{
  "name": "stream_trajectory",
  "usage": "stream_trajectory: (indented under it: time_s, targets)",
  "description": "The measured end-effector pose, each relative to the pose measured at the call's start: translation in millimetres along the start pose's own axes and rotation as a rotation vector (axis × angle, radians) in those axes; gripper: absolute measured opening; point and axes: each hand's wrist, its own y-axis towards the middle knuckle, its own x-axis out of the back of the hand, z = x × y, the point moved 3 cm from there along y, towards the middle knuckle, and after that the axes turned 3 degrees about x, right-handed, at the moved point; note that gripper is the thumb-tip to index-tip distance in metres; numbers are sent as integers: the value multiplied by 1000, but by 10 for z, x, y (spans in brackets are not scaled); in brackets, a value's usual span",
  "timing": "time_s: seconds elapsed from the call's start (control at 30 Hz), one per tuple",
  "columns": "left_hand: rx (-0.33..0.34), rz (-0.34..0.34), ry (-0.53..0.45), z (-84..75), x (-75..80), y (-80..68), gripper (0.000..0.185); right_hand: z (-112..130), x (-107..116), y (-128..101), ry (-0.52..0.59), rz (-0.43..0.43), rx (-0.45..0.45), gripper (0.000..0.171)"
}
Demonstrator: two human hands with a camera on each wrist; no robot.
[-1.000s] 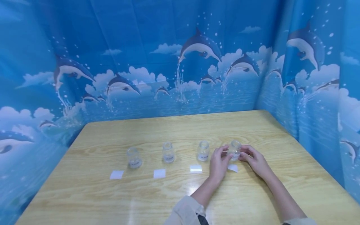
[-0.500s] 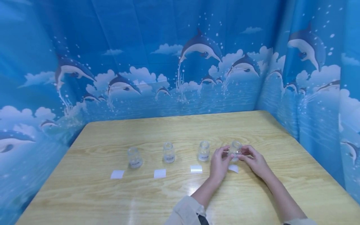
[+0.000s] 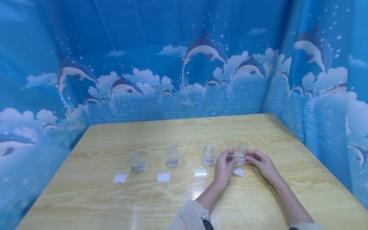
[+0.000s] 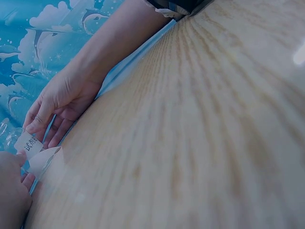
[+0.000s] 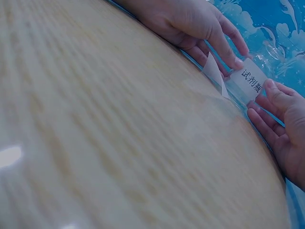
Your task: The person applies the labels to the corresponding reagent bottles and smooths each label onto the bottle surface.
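Left hand: the left hand pressed its fingertips against the left side of the rightmost bottle, fingers curled about the glass; the right wrist view showed its thumb on the white label stuck to that bottle.
Right hand: the right hand pinched the same bottle from the right, fingers bent round it, one fingertip at the label's edge.
Rightmost bottle: a small clear glass bottle, upright, standing on the table right of the middle, well in from the right edge and about midway between near and far edges.
Paper slip: a white slip lay on the table just nearer than the held bottle, between the two wrists, one corner lifted in the wrist views.
Row of bottles: three more clear bottles stood in a line running toward the left edge, apart from one another; the nearest one was just beside the left hand.
Other slips: three white slips lay one in front of each of those bottles, on the near side.
Open room: bare wood ran behind the row to the far edge, along the right edge beyond the right hand, and across the near strip on both sides of the forearms.
Surround: a blue dolphin-print curtain hung close along the far, left and right edges.
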Motion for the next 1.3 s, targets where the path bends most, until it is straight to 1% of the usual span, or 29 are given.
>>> stream_trajectory:
  time_s: [0.17,0.4,0.53,0.63,0.83,0.93,1.17,1.3]
  targets:
    - [4,-1,16,-2,-2,0,37,-9,-1,2,-19,8,4,34]
    - [-2,3,6,12,-13,2,39,-3,2,1,-66,15,31,31]
    - [-21,0,25,16,-20,2,40,21,-3,0,-140,2,65,28]
    - [-37,-5,57,10,-21,1,42,47,-19,-3,-195,-10,100,30]
    - [-33,-9,83,16,-29,4,45,78,-55,-7,-212,-8,154,31]
    - [-22,-8,71,22,-28,4,45,82,-62,-8,-222,-9,165,32]
    - [9,14,-37,28,-17,2,41,83,-59,-10,-227,-7,162,30]
    - [23,15,-75,20,-9,-4,39,88,-54,-12,-202,12,155,29]
